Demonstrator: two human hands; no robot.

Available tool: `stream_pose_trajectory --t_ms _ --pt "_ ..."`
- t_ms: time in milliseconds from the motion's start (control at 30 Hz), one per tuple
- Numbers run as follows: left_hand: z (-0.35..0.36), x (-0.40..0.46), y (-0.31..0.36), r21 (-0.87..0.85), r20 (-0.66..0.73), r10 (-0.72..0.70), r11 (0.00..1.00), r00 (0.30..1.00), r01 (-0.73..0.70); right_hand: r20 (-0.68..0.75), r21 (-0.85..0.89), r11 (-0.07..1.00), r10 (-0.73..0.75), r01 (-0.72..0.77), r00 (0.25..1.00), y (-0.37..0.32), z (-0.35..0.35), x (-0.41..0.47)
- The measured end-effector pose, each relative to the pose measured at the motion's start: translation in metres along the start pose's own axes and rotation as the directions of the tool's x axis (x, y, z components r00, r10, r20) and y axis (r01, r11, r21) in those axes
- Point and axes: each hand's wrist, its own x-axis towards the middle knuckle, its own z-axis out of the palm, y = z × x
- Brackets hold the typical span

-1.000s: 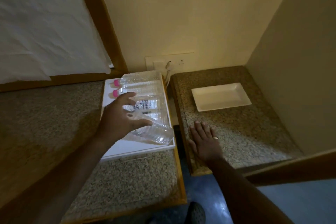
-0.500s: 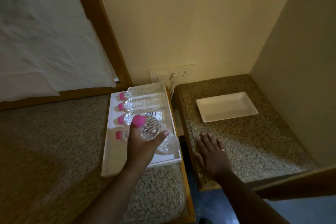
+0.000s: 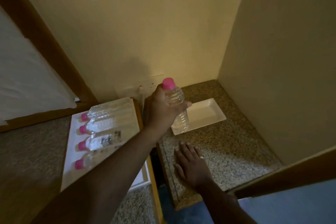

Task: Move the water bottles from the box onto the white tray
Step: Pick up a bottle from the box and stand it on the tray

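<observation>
Left hand (image 3: 161,112) was wrapped round the upper body of one water bottle (image 3: 177,109) — grip closed on it just below the pink cap (image 3: 168,83), long axis near upright, cap up and tilted a little away from the camera. The bottle's base showed over the near-left corner of the white tray (image 3: 205,114); contact with the tray could not be told from this view. The tray lay on the granite-topped desk (image 3: 236,132) in the corner, long side running left to right, with nothing else on it. Right hand (image 3: 192,165) lay flat and open on the same desk, holding nothing, nearer to the camera than the tray. Four more bottles (image 3: 101,129) lay on their sides in the white box (image 3: 68,169) to the left, pink caps pointing left. Judgement: first bottle in transit — placement likely needs only a short move rightward and down, base first, keeping the axis vertical.
</observation>
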Motion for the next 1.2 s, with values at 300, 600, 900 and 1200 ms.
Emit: stream_pose_trajectory --t_ms 300,600,900,1200 --pt "0.129 0.087 -0.014 0.064 0.109 0.043 0.997 0.993 -0.05 -0.099 0.064 0.998 -0.023 0.03 0.995 0.01 0.009 -0.001" --pt "0.178 0.089 -0.041 0.063 0.144 0.014 0.998 0.99 -0.023 -0.114 0.133 0.991 -0.015 0.031 0.993 0.011 0.011 -0.002" --pt "0.177 0.093 -0.042 0.122 0.17 0.021 0.992 0.985 -0.042 -0.08 0.131 0.989 -0.058 0.068 0.995 0.017 0.004 0.016" --pt "0.18 0.09 -0.045 0.108 0.174 0.043 0.992 0.984 -0.063 -0.066 0.119 0.993 0.007 0.001 0.998 0.066 -0.012 0.005"
